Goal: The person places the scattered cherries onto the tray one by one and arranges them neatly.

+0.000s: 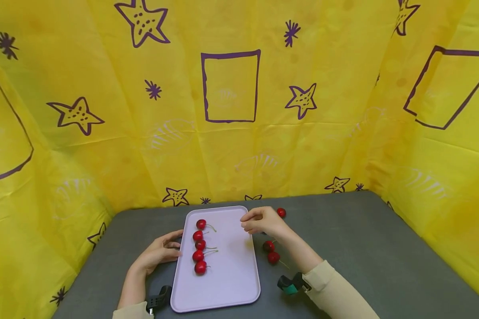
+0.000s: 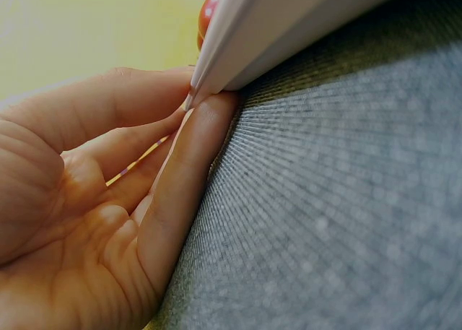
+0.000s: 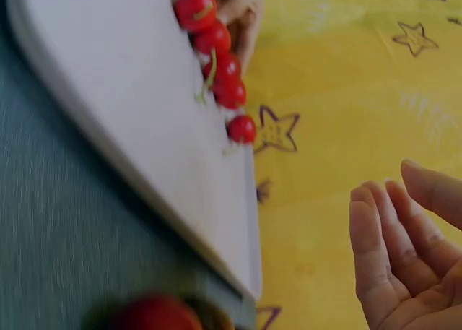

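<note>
A pale lilac tray (image 1: 231,283) lies on the table with several red cherries (image 1: 200,267) in a column down its left half, most with stems pointing right. My left hand (image 1: 160,251) is at the tray's left edge. In the left wrist view, its thumb (image 2: 144,99) meets the rim from above, and a lower finger (image 2: 198,139) tucks beneath it, pinching the edge. My right hand (image 1: 263,220) hovers over the tray's upper right edge. Its fingers (image 3: 368,236) are loosely bent, apart from the thumb, with nothing between them.
Right of the tray, two cherries (image 1: 273,258) lie close together on the grey table (image 1: 343,248), and another cherry (image 1: 281,212) sits farther back beyond my right hand. A yellow patterned cloth (image 1: 231,155) stands around the table's back and sides.
</note>
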The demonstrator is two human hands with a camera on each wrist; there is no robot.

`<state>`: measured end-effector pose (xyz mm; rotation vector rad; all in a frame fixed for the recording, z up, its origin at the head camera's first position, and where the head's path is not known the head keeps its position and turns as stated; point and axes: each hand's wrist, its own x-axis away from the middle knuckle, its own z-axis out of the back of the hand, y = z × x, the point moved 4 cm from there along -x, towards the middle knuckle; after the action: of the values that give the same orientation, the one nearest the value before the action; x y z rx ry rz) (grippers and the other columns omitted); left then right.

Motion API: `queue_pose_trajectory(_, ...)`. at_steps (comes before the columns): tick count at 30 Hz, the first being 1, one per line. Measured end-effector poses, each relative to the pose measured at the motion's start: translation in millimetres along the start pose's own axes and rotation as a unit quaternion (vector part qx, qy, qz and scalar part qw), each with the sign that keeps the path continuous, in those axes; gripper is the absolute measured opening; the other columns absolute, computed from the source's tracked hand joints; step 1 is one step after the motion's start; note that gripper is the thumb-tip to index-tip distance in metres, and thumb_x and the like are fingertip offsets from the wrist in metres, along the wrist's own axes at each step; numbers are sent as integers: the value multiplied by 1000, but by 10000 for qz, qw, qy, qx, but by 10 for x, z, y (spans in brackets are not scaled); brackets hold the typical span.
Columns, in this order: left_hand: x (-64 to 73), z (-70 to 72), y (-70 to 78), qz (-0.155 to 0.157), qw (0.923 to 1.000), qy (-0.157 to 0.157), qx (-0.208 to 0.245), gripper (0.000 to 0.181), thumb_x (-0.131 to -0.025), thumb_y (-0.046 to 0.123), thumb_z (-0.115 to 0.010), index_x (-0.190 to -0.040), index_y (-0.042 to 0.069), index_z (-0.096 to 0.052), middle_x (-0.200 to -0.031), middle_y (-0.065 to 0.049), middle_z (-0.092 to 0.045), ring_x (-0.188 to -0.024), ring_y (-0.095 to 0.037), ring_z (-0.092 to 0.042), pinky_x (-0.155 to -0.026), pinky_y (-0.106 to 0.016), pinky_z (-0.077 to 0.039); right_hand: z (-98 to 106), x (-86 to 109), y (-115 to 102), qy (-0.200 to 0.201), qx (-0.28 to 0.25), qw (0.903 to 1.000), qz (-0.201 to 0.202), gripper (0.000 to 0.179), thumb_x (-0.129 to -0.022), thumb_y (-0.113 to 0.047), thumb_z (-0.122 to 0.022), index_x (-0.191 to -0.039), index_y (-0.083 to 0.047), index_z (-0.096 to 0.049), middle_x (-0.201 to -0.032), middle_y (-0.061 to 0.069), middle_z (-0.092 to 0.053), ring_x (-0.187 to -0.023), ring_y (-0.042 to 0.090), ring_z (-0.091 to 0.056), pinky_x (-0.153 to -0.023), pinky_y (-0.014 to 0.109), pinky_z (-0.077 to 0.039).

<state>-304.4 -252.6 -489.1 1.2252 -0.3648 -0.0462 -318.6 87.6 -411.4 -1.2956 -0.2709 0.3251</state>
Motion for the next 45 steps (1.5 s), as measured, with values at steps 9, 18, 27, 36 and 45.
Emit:
queue_pose_trajectory(9, 5, -19, 12, 43, 10000, 72, -35, 79, -83, 11, -73, -152, 3, -35, -117, -18, -57, -95, -18, -61, -88, -33, -60, 450, 114, 161, 266, 136, 9995, -130, 34, -88, -15, -72, -113, 9, -68, -108, 25, -72, -92, 29, -73, -82, 36, -62)
queue_pose_trajectory(18, 11, -14, -1, 103, 9999, 112, -11, 79, -83, 11, -73, -151, 3, -35, -117, -18, -57, -95, -19, -61, -88, -34, -60, 700, 243, 413, 388, 219, 9989, -139, 34, -88, -16, -72, -111, 9, -68, -109, 23, -73, -86, 20, -72, -81, 30, -61)
queue_pose_trajectory(27, 7, -16, -8, 176, 9997, 181, -58, 78, -83, 10, -73, -151, 5, -37, -118, -18, -57, -96, -19, -61, -89, -35, -60, 795, 314, 687, 257, 254, 9993, -54, 32, -88, -11, -72, -110, 11, -68, -106, 28, -72, -81, 11, -70, -78, 30, -62)
queue_pose_trajectory(36, -4, -15, -15, 144, 9997, 194, -77, 78, -83, 11, -73, -151, 6, -37, -119, -18, -57, -97, -19, -61, -89, -35, -60, 827, 322, 800, 177, 256, 9995, -94, 32, -87, -11, -73, -109, 12, -69, -106, 27, -72, -80, 9, -69, -76, 27, -61)
queue_pose_trajectory(45, -5, -14, -11, 150, 9996, 232, -80, 78, -82, 10, -73, -151, 5, -38, -117, -17, -57, -96, -19, -60, -88, -33, -60, 836, 342, 897, -79, 431, 9990, 50, 30, -86, -8, -72, -109, 11, -70, -104, 28, -72, -79, 2, -68, -75, 18, -58)
